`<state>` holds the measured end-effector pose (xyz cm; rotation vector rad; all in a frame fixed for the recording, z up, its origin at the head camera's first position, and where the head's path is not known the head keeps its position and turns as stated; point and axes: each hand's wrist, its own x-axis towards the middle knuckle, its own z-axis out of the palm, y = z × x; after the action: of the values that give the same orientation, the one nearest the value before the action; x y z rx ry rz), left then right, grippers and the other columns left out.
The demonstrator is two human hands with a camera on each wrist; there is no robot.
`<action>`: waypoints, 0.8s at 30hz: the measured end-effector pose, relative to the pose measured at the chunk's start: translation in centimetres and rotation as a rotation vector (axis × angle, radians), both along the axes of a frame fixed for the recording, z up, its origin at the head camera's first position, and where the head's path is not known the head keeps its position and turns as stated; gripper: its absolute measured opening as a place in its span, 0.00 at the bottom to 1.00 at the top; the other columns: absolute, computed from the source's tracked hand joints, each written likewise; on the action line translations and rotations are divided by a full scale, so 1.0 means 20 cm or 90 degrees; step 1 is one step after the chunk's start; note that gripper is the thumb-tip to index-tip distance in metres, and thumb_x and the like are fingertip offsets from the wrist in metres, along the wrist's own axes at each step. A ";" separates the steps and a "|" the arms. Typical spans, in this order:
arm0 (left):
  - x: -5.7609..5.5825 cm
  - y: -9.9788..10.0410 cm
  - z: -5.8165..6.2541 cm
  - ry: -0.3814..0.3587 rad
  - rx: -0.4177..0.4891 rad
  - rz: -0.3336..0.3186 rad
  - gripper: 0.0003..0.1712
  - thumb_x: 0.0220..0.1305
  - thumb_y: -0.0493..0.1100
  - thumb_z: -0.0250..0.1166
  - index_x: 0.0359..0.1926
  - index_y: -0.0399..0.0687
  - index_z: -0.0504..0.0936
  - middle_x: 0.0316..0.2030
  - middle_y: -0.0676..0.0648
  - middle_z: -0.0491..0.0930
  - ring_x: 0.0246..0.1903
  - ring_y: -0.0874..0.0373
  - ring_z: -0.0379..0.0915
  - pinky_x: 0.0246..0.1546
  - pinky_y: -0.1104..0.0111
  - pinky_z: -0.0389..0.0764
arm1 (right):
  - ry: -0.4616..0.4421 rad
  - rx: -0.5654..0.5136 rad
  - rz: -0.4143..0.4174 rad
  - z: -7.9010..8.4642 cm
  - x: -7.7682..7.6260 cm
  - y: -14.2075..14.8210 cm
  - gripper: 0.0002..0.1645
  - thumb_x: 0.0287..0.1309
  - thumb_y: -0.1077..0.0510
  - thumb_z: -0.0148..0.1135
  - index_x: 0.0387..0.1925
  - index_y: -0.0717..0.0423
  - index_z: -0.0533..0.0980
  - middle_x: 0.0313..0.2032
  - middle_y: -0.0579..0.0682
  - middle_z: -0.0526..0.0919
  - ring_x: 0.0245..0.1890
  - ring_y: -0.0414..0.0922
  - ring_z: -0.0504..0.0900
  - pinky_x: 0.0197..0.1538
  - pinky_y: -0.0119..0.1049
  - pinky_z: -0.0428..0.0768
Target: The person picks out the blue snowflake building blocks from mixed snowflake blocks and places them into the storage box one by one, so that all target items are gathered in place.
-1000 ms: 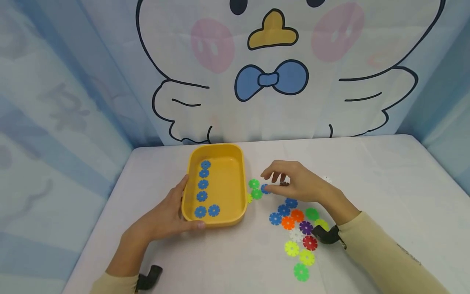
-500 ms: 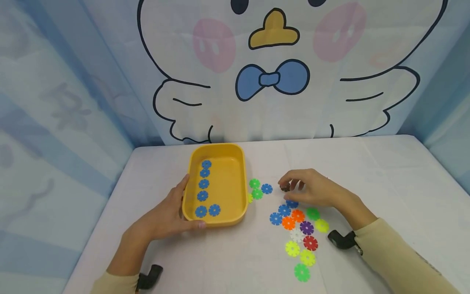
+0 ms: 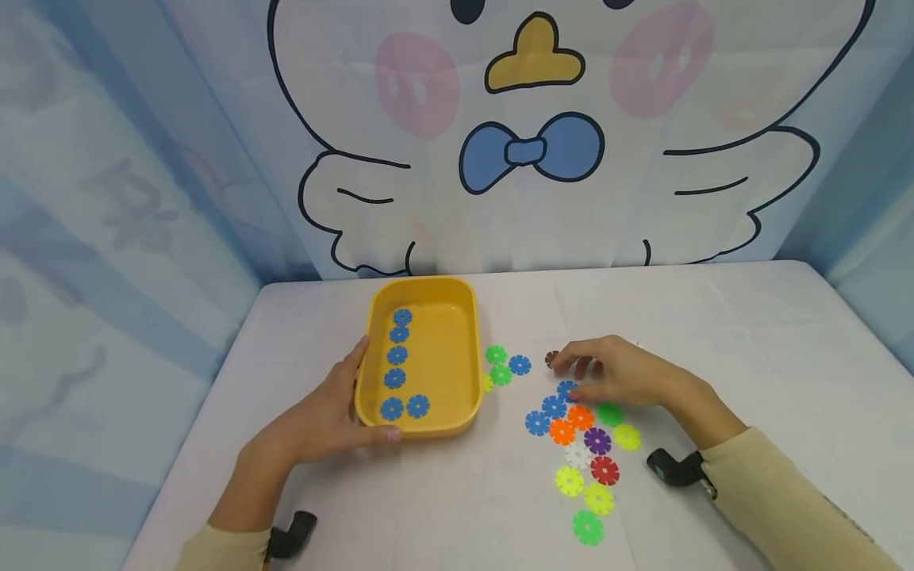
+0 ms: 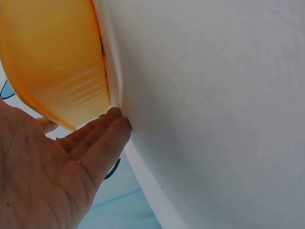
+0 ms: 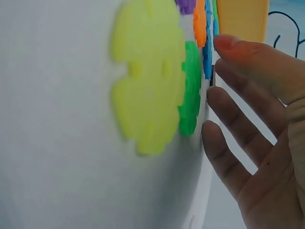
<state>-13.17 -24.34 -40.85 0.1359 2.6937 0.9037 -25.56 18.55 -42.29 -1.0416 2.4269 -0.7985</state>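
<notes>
**Yellow tray [image 3: 446, 349] held at one corner, bright notched discs lying beside it**

Head view: smooth plastic with rounded corners is forming the shallow tray, which is sitting on white cloth [image 3: 443, 507] before a printed fabric backdrop [image 3: 528, 226]. Six blue discs [image 3: 397, 355] are lying inside, five lining up along its left wall and one sitting beside the nearest. The left hand [image 3: 321, 428] is gripping the tray's near left corner, thumb along the near side, fingers along the left wall. Right of the tray, flat flower-edged pieces are spreading over the cloth: green discs [image 3: 496, 354] closest, then a blue row [image 3: 554, 407], orange discs [image 3: 562, 432], a purple disc [image 3: 597, 441] and a red disc [image 3: 604, 470]. Beyond the green pair, the right hand [image 3: 628, 373] is arching, thumb over the row's farthest blue disc, forefinger beside a brown disc [image 3: 552, 358]; thumb and forefinger are standing apart.

Left wrist view: long fingers are reaching to the tray's ribbed outer wall, tips near the cloth.

Right wrist view: fingers are spreading loosely, the tray showing behind them; whether the thumb is touching blue plastic, I cannot tell. A lime disc [image 5: 150, 76] is filling the foreground.
</notes>
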 end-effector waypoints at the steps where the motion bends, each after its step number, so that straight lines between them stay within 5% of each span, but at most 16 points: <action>1: 0.00 0.00 0.00 0.001 0.001 0.000 0.82 0.45 0.77 0.74 0.82 0.58 0.28 0.79 0.38 0.48 0.77 0.43 0.51 0.74 0.41 0.57 | -0.003 0.003 -0.001 0.00 0.00 0.00 0.21 0.59 0.53 0.75 0.54 0.39 0.82 0.52 0.38 0.85 0.47 0.41 0.81 0.53 0.40 0.82; 24: 0.00 0.00 0.01 0.008 -0.001 -0.008 0.80 0.47 0.76 0.74 0.83 0.55 0.29 0.79 0.38 0.48 0.76 0.42 0.53 0.74 0.41 0.59 | 0.025 0.025 0.018 0.02 0.02 0.00 0.17 0.56 0.54 0.77 0.48 0.41 0.84 0.44 0.35 0.83 0.44 0.39 0.79 0.49 0.35 0.82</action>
<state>-13.22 -24.25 -40.71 0.1578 2.7012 0.9009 -25.22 18.55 -41.87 -1.0846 2.4446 -0.7240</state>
